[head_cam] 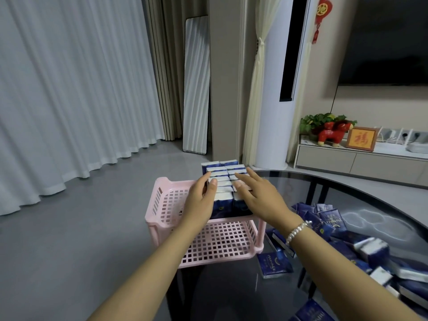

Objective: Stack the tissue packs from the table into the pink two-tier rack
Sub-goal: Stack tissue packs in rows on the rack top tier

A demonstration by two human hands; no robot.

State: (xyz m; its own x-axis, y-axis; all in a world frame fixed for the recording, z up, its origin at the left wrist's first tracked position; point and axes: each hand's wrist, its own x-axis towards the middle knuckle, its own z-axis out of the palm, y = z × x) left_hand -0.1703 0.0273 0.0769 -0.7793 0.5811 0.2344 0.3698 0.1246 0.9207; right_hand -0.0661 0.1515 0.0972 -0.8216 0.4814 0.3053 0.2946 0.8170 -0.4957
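A pink two-tier rack (pixel 162 205) stands on the left end of the dark glass table (pixel 347 186). Its upper tier holds two upright rows of blue-and-white tissue packs (pixel 222 169). My left hand (pixel 201 200) lies against the left side of those rows, fingers fairly straight, thumb on the pack tops. My right hand (pixel 257 193) rests flat on the right row with fingers spread. The lower tier (pixel 222 242) looks empty. A heap of loose tissue packs (pixel 347 242) lies on the table to the right, and a single pack (pixel 274 265) lies flat beside the rack's front right corner.
The table's curved far edge (pixel 324 176) runs behind the rack, with grey floor (pixel 69 228) to the left. A mirror (pixel 196 89), white curtains (pixel 69 89), a tall white air conditioner (pixel 275 89) and a low TV cabinet (pixel 359 158) stand beyond.
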